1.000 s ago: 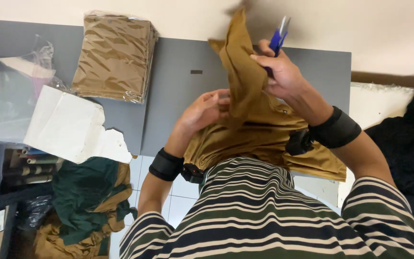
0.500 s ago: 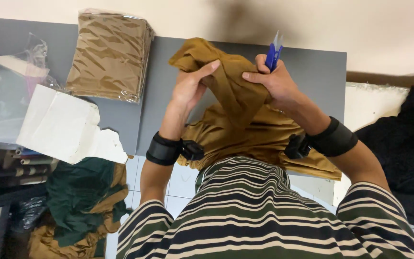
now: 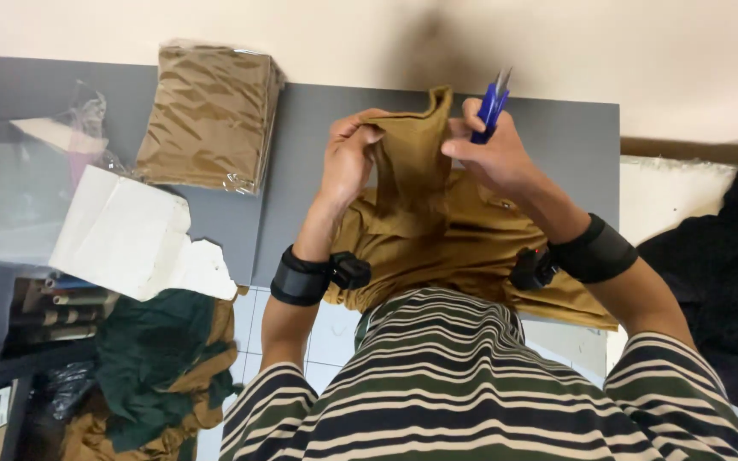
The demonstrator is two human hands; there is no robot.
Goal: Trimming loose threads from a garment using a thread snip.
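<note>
A mustard-brown garment lies bunched on the grey table in front of me. My left hand pinches a raised fold of it from the left. My right hand grips the same fold from the right and also holds small blue thread snips, blades pointing up and away. Both wrists wear black bands with small devices.
A stack of brown garments in clear plastic bags sits at the table's back left. Clear plastic bags and a white paper sheet lie at the left. Green and brown cloth is heaped on the floor. Dark fabric lies at right.
The garment fold, held high a second ago, has come down lower. My left hand rose from the cloth on the table and gripped the fold beside my right hand.
</note>
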